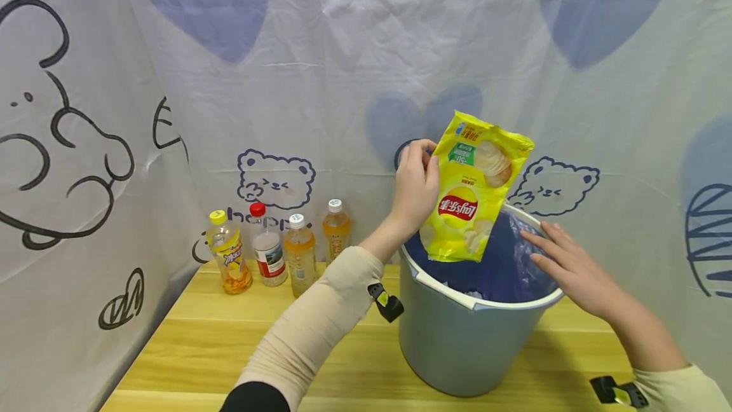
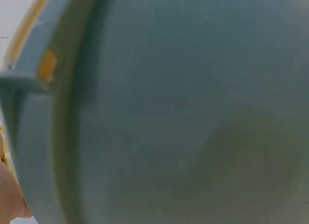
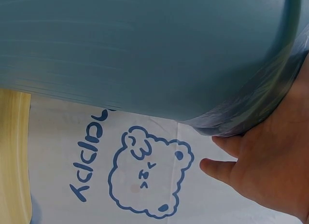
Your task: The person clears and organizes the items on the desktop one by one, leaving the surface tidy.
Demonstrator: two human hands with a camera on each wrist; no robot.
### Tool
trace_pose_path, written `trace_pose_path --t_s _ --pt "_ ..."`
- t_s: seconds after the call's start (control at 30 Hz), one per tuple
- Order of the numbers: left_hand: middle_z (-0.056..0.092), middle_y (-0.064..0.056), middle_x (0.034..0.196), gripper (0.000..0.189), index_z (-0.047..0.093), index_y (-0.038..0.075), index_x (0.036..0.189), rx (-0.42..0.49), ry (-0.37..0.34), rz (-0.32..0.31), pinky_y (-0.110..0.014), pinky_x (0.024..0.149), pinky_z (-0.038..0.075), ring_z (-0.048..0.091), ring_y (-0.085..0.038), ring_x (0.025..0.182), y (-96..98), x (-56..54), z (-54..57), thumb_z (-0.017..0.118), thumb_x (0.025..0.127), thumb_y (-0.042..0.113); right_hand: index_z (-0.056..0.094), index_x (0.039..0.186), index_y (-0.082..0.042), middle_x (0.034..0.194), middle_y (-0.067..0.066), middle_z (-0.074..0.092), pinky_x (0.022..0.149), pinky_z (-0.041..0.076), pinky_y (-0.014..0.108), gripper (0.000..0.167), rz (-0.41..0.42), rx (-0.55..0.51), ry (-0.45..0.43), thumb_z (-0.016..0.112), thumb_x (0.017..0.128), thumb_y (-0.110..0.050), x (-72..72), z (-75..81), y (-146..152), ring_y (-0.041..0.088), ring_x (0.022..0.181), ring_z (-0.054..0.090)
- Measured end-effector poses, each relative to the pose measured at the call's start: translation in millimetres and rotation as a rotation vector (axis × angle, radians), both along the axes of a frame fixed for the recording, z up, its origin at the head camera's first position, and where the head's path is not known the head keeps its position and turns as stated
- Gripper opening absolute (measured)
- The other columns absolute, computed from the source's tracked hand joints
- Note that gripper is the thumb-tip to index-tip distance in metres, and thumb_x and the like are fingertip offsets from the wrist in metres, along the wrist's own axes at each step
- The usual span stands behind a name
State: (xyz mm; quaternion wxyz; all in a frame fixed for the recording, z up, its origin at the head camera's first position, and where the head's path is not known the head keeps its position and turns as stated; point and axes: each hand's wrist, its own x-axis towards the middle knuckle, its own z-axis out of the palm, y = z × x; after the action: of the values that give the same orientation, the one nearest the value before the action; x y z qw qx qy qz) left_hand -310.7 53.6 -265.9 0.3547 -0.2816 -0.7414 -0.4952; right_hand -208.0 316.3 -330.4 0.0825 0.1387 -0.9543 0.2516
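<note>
A yellow Lay's chip bag (image 1: 470,186) is tilted above the mouth of a grey bin (image 1: 457,342). My left hand (image 1: 414,186) pinches the bag along its left edge, and the bag's lower end dips in front of the bin's opening. In the left wrist view the bin wall (image 2: 193,89) fills most of the picture, with a sliver of the hand (image 2: 9,197) at the left. On the bin's right rim lies my right hand (image 1: 577,272), fingers extended over the blue plastic liner (image 1: 517,253). The right wrist view shows that hand (image 3: 275,166) beside the liner's folded-over edge (image 3: 241,110).
Left of the bin, near the back of the wooden table (image 1: 200,348), stand a yellow-capped bottle (image 1: 230,256), a red-capped bottle (image 1: 269,253) and two white-capped bottles, one in front (image 1: 300,256), one behind (image 1: 336,231). A printed white cloth (image 1: 343,113) hangs behind.
</note>
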Motion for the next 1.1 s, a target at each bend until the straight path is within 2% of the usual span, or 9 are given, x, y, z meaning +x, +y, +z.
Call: trace_pose_path --t_s 0.37,0.6,0.7,0.8,0.97,1.1 --pt "0.047 -0.01 0.087 0.016 0.05 0.004 0.116 -0.043 -0.053 -0.03 -0.018 0.061 0.037 0.044 -0.016 0.069 -2.3 2.7 -17.2 0.046 0.101 0.009 0.035 0.15 -0.007 0.16 0.029 0.008 0.105 0.006 0.078 0.055 0.002 -0.001 0.003 0.037 0.104 -0.036 -0.2 -0.2 0.4 0.052 0.147 -0.004" --pt "0.047 -0.01 0.089 0.017 0.049 0.004 0.116 -0.1 -0.078 -0.087 -0.016 0.061 0.038 0.045 -0.015 0.072 -1.7 5.3 -25.7 0.047 0.1 0.006 0.035 0.15 -0.007 0.16 0.029 0.008 0.106 0.006 0.078 0.055 0.004 -0.002 0.008 0.037 0.104 -0.035 -0.5 -0.7 -0.1 0.051 0.147 -0.004" --pt "0.047 -0.009 0.088 0.02 0.049 0.004 0.118 -0.125 -0.067 -0.098 -0.016 0.061 0.037 0.044 -0.015 0.072 -2.9 5.7 -26.5 0.048 0.098 0.005 0.034 0.151 -0.007 0.16 0.029 0.008 0.106 0.005 0.078 0.055 0.0 -0.005 0.003 0.037 0.104 -0.036 -0.3 -0.6 -0.5 0.051 0.147 -0.005" --pt "0.048 -0.009 0.087 0.024 0.05 0.004 0.12 -0.203 -0.039 -0.1 -0.016 0.06 0.036 0.044 -0.014 0.07 -5.7 7.1 -27.3 0.05 0.096 0.005 0.034 0.151 -0.007 0.16 0.028 0.008 0.105 0.006 0.078 0.055 -0.003 0.004 0.006 0.037 0.104 -0.036 -0.4 -0.5 -1.1 0.051 0.147 -0.004" --pt "0.051 -0.008 0.089 0.027 0.053 0.004 0.123 -0.362 0.019 -0.07 -0.017 0.057 0.037 0.045 -0.013 0.068 -11.7 10.7 -26.9 0.049 0.096 0.006 0.035 0.15 -0.008 0.16 0.029 0.009 0.105 0.006 0.078 0.053 0.004 0.007 0.011 0.037 0.104 -0.034 -0.2 -0.5 -1.3 0.052 0.147 -0.003" --pt "0.059 -0.005 0.092 0.023 0.058 0.008 0.117 -0.479 0.075 0.061 -0.019 0.056 0.039 0.05 -0.013 0.069 -15.8 12.6 -27.0 0.051 0.095 0.009 0.035 0.15 -0.008 0.16 0.029 0.009 0.105 0.006 0.078 0.053 0.013 -0.004 0.014 0.038 0.104 -0.034 0.0 -0.5 -0.7 0.052 0.147 -0.003"
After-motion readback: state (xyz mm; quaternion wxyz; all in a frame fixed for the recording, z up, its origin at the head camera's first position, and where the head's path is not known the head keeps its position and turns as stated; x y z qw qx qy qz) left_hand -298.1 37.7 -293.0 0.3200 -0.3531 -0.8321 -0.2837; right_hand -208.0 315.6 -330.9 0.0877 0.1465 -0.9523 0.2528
